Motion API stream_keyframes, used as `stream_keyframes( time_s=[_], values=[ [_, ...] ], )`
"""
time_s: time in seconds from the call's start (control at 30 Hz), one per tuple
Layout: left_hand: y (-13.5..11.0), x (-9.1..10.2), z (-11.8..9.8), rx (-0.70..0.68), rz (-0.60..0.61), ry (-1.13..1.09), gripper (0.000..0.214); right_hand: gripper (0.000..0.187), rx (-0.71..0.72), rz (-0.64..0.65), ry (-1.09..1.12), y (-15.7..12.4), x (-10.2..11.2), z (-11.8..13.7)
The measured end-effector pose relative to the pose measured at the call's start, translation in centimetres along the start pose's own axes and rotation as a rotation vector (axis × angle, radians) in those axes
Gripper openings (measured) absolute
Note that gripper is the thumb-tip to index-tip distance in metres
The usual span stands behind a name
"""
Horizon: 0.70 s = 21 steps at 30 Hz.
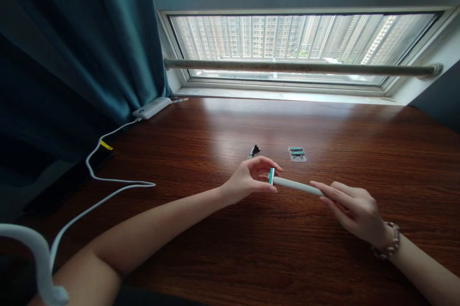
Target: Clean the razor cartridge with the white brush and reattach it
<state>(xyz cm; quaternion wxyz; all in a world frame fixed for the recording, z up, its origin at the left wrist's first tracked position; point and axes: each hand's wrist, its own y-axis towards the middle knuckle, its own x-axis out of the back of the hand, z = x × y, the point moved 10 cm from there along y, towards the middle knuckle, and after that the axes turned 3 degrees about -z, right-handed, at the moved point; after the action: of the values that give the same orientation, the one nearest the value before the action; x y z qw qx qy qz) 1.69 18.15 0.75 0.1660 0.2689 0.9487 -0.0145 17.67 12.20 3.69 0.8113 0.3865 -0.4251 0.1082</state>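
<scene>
Gripping the white razor [298, 185] by its handle end in the right hand [355, 207], long axis pointing leftward and slightly away over the desk [215, 239], and pinching its green-edged head [271, 176] in the left hand [247, 180], short of a clear cartridge tray [297, 153] beyond

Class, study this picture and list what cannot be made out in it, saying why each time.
All in the head view:
1) Slender white razor with a green-and-silver head: its handle's end is covered by the right hand.
2) Slim black-and-silver tool: its lower part is hidden behind the left hand.
3) Flat clear plastic case: too small to read any markings.
4) Curved white tube: cut off by the left edge.
</scene>
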Motion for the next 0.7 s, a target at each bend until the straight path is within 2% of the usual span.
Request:
stream_keyframes(
  time_s=[0.37, 0.57, 0.7],
  values=[
    [0.03, 0.23, 0.06, 0.001, -0.020, -0.050, 0.041, 0.042, 0.017, 0.063, 0.000, -0.10, -0.71, 0.03],
    [0.03, 0.27, 0.10, 0.010, -0.021, -0.070, 0.038, 0.040, 0.001, -0.028, 0.015, 0.03, 0.11, 0.33],
    [0.02, 0.35, 0.18, 0.019, -0.031, -0.095, 0.037, 0.039, -0.009, -0.023, 0.030, 0.07, 0.09, 0.43]
  ],
)
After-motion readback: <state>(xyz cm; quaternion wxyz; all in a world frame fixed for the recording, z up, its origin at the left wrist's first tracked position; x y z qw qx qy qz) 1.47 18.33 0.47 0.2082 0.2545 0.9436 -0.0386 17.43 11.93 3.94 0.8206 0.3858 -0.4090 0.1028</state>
